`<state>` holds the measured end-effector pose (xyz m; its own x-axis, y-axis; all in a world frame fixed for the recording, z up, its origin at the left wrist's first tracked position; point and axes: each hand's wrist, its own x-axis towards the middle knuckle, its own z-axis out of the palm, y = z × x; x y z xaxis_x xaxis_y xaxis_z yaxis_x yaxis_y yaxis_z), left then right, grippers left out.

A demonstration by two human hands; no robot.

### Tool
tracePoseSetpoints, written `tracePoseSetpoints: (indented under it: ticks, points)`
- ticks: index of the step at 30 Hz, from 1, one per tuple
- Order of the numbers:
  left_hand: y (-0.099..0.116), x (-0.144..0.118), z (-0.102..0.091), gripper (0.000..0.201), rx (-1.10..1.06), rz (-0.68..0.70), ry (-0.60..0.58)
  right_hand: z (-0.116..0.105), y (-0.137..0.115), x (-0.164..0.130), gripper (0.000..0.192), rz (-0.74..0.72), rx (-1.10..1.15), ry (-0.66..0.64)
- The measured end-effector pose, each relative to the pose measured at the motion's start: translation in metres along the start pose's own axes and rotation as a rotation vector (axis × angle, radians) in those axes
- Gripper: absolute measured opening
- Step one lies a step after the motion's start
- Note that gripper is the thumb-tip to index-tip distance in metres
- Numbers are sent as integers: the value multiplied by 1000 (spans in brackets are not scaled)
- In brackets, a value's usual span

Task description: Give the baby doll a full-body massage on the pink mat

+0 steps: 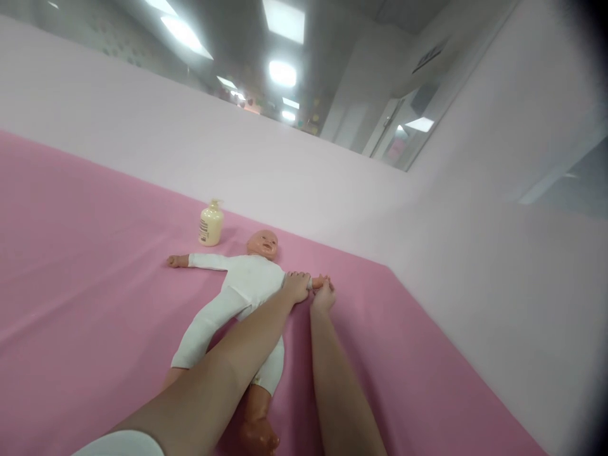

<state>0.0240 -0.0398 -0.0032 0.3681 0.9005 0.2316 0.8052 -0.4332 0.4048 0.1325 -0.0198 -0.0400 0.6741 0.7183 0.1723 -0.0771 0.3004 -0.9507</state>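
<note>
A baby doll point(254, 276) in a white suit lies on its back on a pink padded surface, arms stretched out sideways and legs toward me. My left hand point(297, 287) is wrapped over the doll's sleeved arm on the right side, fingers closed around it. Just beyond, my right hand point(323, 297) closes on the doll's bare hand point(319, 282) at the end of that same arm. My left forearm crosses above the doll's legs and hides part of them. The doll's other arm point(208, 261) rests free on the surface.
A pale yellow pump bottle point(211, 224) stands upright near the doll's head. The pink surface point(95, 253) meets a white wall point(304, 183) at the back and right. Above that wall is a glass pane point(323, 69) with ceiling lights and a doorway showing in it.
</note>
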Motion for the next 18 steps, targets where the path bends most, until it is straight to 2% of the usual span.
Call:
tracePoseSetpoints:
  ticks: [4,11,15,18]
  points:
    - [2,-1,3,30,38,24,-3,1,-3,1,29,40,69,86]
    - [4,-3,4,31,80,30,-4,-2,-8,-1,27,44,101,109]
    - [4,-3,4,32,94,38,-3,-4,-10,-1,28,13,58,101]
    - [3,-3,5,34,104,56,-13,-5,-12,-4,29,-51,0,39]
